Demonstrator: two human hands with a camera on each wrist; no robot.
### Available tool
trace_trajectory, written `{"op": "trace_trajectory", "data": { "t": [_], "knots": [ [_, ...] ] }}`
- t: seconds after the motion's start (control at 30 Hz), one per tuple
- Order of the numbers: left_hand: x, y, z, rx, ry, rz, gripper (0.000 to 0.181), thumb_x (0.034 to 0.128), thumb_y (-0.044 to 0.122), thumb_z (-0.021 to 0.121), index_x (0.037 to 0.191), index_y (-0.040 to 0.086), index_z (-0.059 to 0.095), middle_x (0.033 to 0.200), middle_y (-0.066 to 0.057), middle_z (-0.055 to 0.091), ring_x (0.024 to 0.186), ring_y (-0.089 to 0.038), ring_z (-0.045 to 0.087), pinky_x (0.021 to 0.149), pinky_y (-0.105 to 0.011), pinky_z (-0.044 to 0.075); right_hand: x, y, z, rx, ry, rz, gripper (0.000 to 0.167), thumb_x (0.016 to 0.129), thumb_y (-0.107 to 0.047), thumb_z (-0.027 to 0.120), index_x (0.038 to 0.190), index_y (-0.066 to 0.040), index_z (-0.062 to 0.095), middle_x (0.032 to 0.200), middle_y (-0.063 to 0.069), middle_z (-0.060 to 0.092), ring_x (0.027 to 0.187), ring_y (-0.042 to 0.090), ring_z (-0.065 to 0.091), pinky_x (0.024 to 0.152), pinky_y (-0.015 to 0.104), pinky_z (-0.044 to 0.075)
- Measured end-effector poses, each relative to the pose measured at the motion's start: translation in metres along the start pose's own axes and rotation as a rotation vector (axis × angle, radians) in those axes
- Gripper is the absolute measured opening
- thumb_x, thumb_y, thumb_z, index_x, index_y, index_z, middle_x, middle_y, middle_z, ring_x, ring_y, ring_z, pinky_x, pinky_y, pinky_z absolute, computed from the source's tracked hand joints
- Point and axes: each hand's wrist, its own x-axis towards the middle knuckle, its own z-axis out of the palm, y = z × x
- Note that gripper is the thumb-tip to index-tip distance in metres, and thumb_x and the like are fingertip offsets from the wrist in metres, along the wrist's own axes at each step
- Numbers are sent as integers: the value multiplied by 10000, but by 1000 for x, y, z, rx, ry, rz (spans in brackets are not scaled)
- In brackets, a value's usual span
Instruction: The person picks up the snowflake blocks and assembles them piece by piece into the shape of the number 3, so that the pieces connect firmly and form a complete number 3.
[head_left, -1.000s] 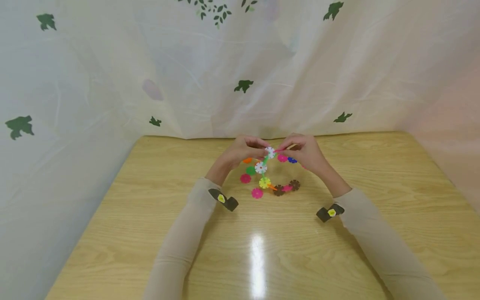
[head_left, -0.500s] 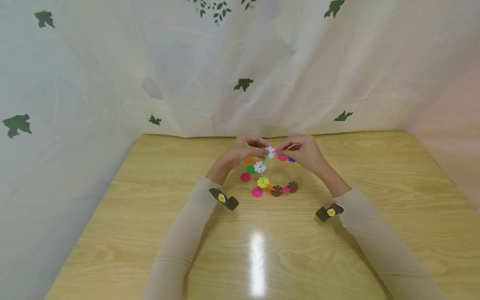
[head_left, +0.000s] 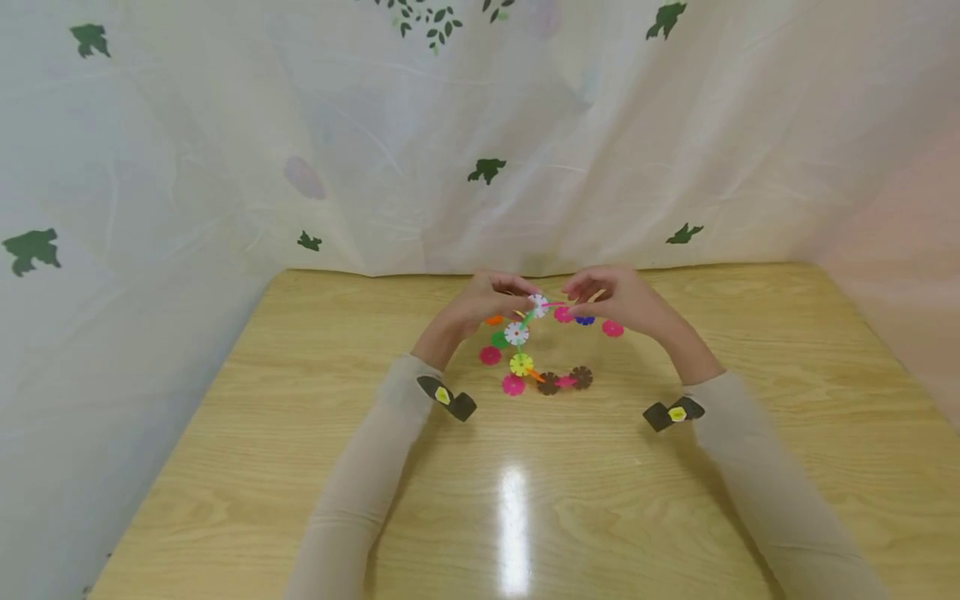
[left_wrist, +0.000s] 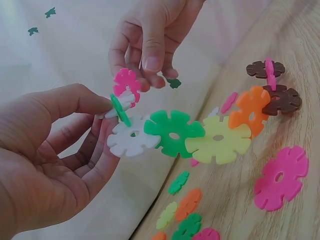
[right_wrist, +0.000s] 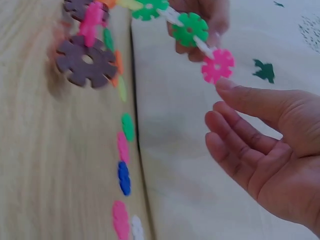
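Note:
A chain of interlocking flower-shaped plastic discs hangs from my left hand, whose thumb and fingers pinch the white disc near its upper end. Beyond that sits the pink end disc, slotted upright into the white one. My right hand is just beside this pink disc, with fingers apart and gripping nothing; in its wrist view the thumb tip lies very close to the disc, and contact cannot be told. Down the chain come a green disc, a yellow disc, an orange disc and a brown disc.
Loose discs lie on the wooden table under and behind the chain, among them a pink disc, a blue disc and a green disc. A pale curtain hangs along the table's back edge.
My right hand has let go of the pink end disc and drawn a little to the right, fingers spreading. The chain's lower part has swung slightly left; my left hand has stayed put.

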Motion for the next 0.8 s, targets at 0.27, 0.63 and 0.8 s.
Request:
{"op": "trace_trajectory", "data": {
  "t": [0.27, 0.63, 0.8],
  "knots": [
    [1, -2, -1, -15, -13, 17, 210, 930, 18, 704, 1131, -41, 725, 942, -23, 688, 852, -172, 645, 800, -301, 615, -9, 16, -25, -65, -89, 63, 223, 918, -54, 745, 1117, 39, 705, 1027, 195, 732, 901, 195, 685, 752, 221, 577],
    [1, -1, -1, -18, -17, 1, 208, 934, 33, 705, 1132, -27, 726, 959, -23, 680, 863, -170, 637, 820, -302, 607, -17, 54, -27, -193, -246, 184, 264, 896, -9, 728, 1157, 18, 698, 978, 173, 700, 909, 278, 661, 741, 298, 547],
    [1, -1, -2, -16, -10, 8, 212, 938, 49, 704, 1138, -19, 728, 952, -11, 681, 872, -161, 631, 798, -282, 596, -19, 57, -24, -175, -241, 210, 263, 888, 3, 727, 1148, 35, 701, 854, 134, 675, 778, 199, 602, 663, 277, 501]
  ]
}}
